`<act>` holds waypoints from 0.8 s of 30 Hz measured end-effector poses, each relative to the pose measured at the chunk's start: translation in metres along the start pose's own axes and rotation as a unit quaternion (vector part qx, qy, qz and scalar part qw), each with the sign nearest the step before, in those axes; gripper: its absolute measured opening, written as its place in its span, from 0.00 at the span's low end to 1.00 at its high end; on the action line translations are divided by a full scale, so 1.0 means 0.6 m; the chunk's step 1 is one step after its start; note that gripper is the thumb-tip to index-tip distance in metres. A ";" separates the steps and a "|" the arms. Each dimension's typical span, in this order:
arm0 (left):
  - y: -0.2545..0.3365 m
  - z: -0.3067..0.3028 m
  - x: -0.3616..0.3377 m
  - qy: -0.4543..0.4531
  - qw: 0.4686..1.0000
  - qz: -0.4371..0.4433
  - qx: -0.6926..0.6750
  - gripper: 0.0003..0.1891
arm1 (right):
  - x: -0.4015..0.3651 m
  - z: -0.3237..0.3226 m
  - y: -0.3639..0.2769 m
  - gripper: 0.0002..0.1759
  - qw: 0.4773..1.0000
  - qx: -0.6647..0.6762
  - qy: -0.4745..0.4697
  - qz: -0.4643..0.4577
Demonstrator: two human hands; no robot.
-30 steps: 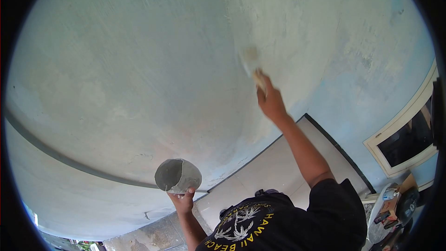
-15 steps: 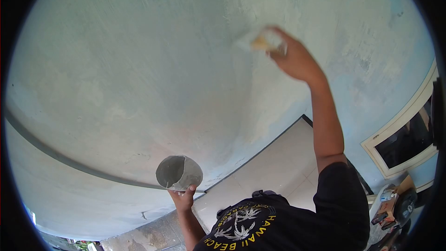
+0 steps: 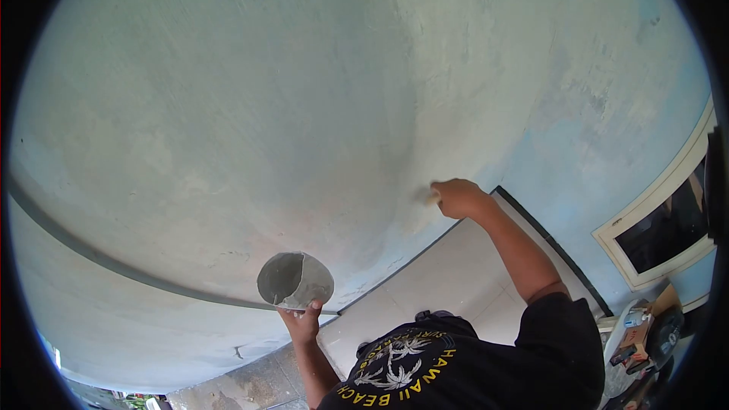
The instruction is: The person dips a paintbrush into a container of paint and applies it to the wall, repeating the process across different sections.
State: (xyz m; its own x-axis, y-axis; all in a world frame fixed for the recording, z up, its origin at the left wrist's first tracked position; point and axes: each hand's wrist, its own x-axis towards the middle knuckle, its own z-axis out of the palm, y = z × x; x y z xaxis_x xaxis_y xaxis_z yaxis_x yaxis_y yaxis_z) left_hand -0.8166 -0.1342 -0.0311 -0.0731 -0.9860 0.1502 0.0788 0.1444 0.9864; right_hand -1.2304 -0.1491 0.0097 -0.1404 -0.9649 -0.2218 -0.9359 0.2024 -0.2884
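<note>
My left hand [image 3: 302, 323] grips a round grey container [image 3: 313, 281] from below, with the thumb on its side. The container is tilted and its grey inside shows. Whitish smears mark its lower rim and my fingers. Over at the right, my right hand [image 3: 460, 199] is closed round a small hand tool [image 3: 434, 198], of which a pale yellowish part and a blurred grey end stick out. That end is at the low part of the pale blue-green wall [image 3: 304, 121]; the blur hides whether it touches. The wall bears streaks and pale patches.
A dark-edged tiled floor [image 3: 425, 277] lies below the wall. To the right are a cream-framed window [image 3: 607, 247] and a cluster of items with a cardboard box [image 3: 665, 300]. A grey band [image 3: 99, 260] runs along the wall at left.
My right hand has come down the wall with the tool, from high up to near the floor edge. My left hand and the container have hardly moved.
</note>
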 end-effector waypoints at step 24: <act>0.038 0.003 0.015 -0.065 0.998 0.013 0.003 0.50 | -0.012 0.015 -0.023 0.23 0.965 0.142 0.218 0.030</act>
State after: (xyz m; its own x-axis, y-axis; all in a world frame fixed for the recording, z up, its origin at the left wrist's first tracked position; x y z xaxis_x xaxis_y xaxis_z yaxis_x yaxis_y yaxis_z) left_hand -0.8171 -0.1396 -0.0070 -0.1990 -0.9626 0.1837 0.0766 0.1716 0.9822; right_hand -1.2134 -0.1438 0.0071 -0.3718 -0.9163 0.1490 -0.8043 0.2378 -0.5445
